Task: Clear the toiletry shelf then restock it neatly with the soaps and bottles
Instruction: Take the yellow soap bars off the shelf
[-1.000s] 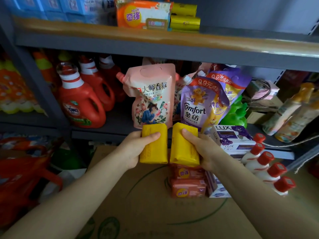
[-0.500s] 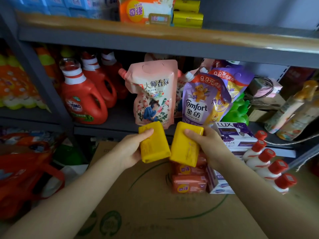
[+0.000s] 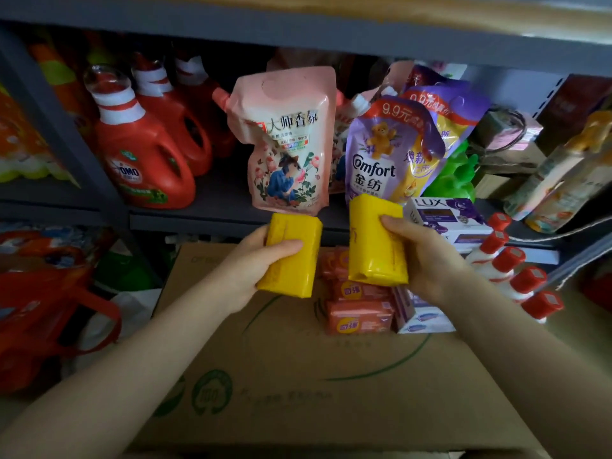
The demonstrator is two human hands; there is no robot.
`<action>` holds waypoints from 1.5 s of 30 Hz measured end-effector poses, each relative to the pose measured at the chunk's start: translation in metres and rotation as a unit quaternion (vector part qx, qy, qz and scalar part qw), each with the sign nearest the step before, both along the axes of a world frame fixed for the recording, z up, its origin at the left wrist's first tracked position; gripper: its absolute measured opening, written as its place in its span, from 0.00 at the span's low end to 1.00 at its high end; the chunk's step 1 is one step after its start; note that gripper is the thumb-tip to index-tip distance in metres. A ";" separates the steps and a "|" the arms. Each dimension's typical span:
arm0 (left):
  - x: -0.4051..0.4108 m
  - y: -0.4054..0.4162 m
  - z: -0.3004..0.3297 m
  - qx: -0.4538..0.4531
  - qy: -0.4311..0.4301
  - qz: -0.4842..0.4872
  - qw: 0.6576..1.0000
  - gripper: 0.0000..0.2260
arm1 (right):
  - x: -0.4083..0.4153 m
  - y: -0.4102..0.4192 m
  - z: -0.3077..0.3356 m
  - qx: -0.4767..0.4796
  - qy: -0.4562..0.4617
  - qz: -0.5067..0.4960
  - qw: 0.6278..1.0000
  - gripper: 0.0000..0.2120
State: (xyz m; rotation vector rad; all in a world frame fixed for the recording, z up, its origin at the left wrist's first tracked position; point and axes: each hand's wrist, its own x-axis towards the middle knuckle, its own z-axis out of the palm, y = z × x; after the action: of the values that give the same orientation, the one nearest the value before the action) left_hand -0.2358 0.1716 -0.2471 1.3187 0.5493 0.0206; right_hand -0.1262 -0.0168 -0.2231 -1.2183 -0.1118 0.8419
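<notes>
Holding soaps apart now, gap opened since earlier, your left hand [image 3: 255, 260] grips one yellow bar [image 3: 291, 256], right hand [image 3: 427, 256] grips the other yellow bar [image 3: 376, 240], both over the cardboard box [image 3: 298, 376].

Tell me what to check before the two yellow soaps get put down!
1. Left hand has a firm grip on the left yellow soap: ok, thumb wraps over its front.
2. Right hand has a firm grip on the right yellow soap: ok.
3. The two soaps are apart, not bumping: ok, a gap shows between them.
4. Free room on the cardboard box: ok, bare cardboard lies left of the orange soap packs.
5. Red-capped bottles out of the right arm's way: cannot tell, they lie close beside it.
6. Room on the shelf above: cannot tell, out of view.
</notes>
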 end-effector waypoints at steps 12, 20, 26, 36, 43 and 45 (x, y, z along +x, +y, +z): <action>-0.018 -0.093 -0.029 0.621 -0.090 -0.393 0.672 0.32 | -0.036 -0.108 0.004 -0.215 -0.504 -0.019 0.836 0.22; -0.003 -0.110 -0.055 0.675 -0.252 -0.294 0.628 0.27 | -0.043 -0.141 -0.039 -0.381 -0.708 0.004 0.595 0.21; -0.016 -0.097 -0.071 0.735 -0.340 -0.242 0.534 0.25 | -0.040 -0.147 -0.072 -0.373 -0.811 0.025 0.451 0.20; -0.022 -0.083 -0.096 0.697 -0.342 -0.268 0.570 0.20 | -0.043 -0.135 -0.112 -0.329 -0.878 0.024 0.347 0.13; -0.015 -0.102 -0.088 0.707 -0.340 -0.232 0.576 0.17 | -0.045 -0.135 -0.087 -0.303 -0.799 0.138 0.501 0.17; -0.007 -0.094 -0.070 0.684 -0.367 -0.207 0.596 0.17 | -0.044 -0.124 -0.056 -0.280 -0.764 0.089 0.575 0.14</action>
State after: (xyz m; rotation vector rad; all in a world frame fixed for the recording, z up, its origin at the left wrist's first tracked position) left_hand -0.2431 0.0775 -0.3169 2.6878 -0.7511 0.7081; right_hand -0.1700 -0.1410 -0.2788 -2.2788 -1.4960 -0.3457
